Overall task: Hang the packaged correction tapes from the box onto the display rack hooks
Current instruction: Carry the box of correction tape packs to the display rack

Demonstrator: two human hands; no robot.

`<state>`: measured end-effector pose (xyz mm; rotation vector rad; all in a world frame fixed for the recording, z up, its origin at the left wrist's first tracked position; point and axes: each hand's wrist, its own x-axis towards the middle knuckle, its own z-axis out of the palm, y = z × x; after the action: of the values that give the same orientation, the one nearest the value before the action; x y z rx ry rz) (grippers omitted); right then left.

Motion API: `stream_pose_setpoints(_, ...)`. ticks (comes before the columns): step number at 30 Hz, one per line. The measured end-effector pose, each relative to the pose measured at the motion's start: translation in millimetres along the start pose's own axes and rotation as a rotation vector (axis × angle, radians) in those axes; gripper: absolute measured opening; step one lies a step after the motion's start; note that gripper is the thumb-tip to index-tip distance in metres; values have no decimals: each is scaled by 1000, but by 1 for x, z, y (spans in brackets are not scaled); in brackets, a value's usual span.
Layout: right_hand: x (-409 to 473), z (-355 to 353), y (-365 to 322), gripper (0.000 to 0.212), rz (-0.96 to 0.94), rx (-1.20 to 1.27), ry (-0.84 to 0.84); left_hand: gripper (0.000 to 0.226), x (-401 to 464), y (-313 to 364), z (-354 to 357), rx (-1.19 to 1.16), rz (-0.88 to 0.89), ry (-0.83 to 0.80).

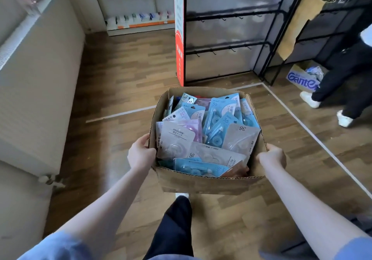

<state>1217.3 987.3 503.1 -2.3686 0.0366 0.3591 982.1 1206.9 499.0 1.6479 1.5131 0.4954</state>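
Cardboard box point(209, 183) gripped by both hands (arms outstretched).

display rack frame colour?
Black: the display rack bars and hooks, clearest in the head view.

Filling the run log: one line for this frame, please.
phase: carrying | left hand: grips box left wall | right hand: grips right wall | correction tapes: all in box | rack hooks: bare, ahead

The fingers point(261, 156) of the right hand point(272, 157) curl out of sight behind the box point(209, 183) wall, as do most of the left hand's point(141, 155). Beyond the fingers, the rack point(231, 48) hooks are blurred, and lower packs point(201, 134) lie buried.
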Motion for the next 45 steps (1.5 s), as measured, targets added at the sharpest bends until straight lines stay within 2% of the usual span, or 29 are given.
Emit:
stream_pose_setpoints(6,107,46,-41,39,57,-10,29,65,110,43,79,31,5,-57)
stream_pose_setpoints(12,208,81,-98,39,106,-5,46,66,215,121,136,107,2,-96)
stream_pose_setpoints(18,289,89,-140,19,148,17,48,65,280,192,179,150,33,-126)
stream_pose_setpoints(23,368,81,-162,14,118,48,62,62,309,241,231,134,56,-106)
stream_pose_setpoints(29,504,76,-175,17,96,79,-7,62,335,303,324,83,-2,-47)
stream_pose_setpoints(35,649,52,-204,34,73,52,-102,61,342,372,424,62,-106,27)
stream_pose_setpoints(41,749,11,-244,21,14,-66,-139,63,350,430,501,24,-182,65)
stream_pose_setpoints(43,777,9,-256,28,1,-79,-139,63,364,449,519,28,-182,79)
stream_pose_setpoints(45,800,12,-266,45,18,-69,-134,62,377,464,536,36,-186,79)
